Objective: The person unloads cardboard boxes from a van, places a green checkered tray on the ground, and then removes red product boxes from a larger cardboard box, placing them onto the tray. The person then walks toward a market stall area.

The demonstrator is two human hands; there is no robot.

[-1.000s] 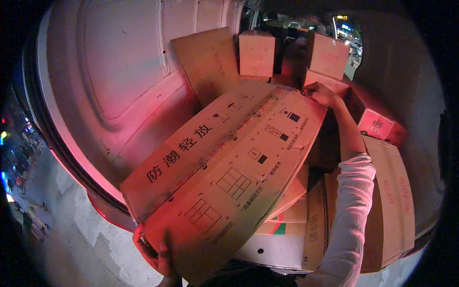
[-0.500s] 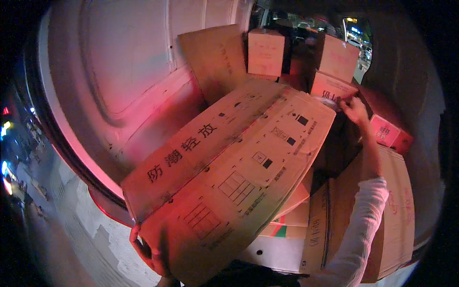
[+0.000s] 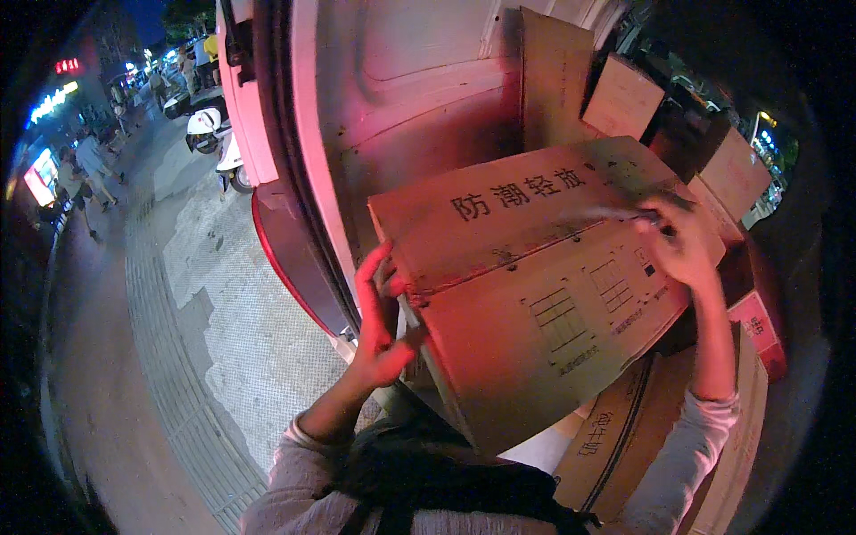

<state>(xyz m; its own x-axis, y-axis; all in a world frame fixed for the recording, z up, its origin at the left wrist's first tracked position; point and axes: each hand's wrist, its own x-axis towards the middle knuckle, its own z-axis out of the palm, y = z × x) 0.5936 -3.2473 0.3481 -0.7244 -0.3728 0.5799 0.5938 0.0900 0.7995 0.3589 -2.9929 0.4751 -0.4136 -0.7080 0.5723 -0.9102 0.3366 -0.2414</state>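
Head view: the large carton (image 3: 546, 272) lies tilted at the centre of the van (image 3: 423, 53). From where I stand, the left hand (image 3: 373, 353) is at the carton's nine o'clock edge, fingers spread; firm contact cannot be confirmed. The right hand (image 3: 685, 244), toward two o'clock over the top, has its fingers pinching a blurred pale strip (image 3: 611, 214). A second carton (image 3: 599, 439) sits at five o'clock.

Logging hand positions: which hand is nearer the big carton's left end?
Left. The left hand is at that end of the big carton; the right hand is over its top, toward the other end.
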